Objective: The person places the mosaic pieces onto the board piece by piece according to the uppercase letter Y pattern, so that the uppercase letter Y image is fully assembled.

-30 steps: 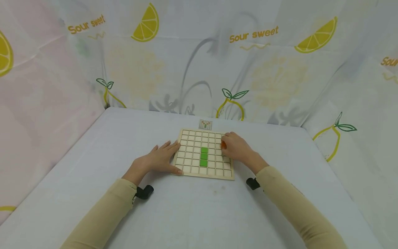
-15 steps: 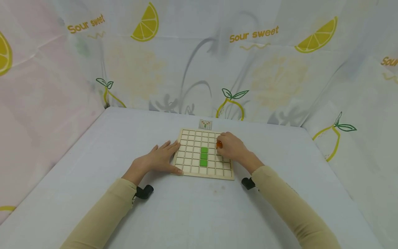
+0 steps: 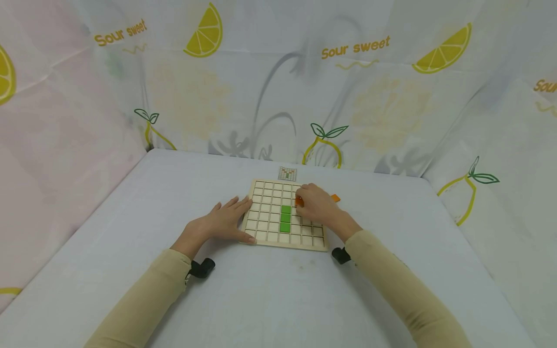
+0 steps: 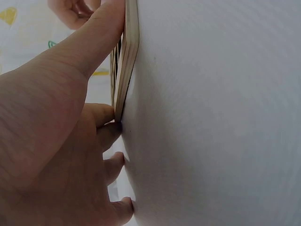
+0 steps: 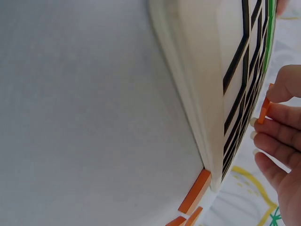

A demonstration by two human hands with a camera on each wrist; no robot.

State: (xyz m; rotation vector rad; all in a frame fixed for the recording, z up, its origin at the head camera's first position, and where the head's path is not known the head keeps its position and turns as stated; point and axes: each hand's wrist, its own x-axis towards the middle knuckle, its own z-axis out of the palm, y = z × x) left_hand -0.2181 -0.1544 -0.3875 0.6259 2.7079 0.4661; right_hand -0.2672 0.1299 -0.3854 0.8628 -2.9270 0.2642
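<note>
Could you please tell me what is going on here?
A person's right hand pinches an orange tile over a wooden grid board, while the left hand rests on the board's left edge. Three green tiles sit in one column, more orange tiles lie beside the board, and a pattern card lies beyond.

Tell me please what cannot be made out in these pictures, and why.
- Head: part of the board, behind the right hand.
- Head: exact pattern on the card, too small.
- Right wrist: lowest orange tiles, cut by the bottom edge.
- Left wrist: right hand, cut by top edge.
</note>
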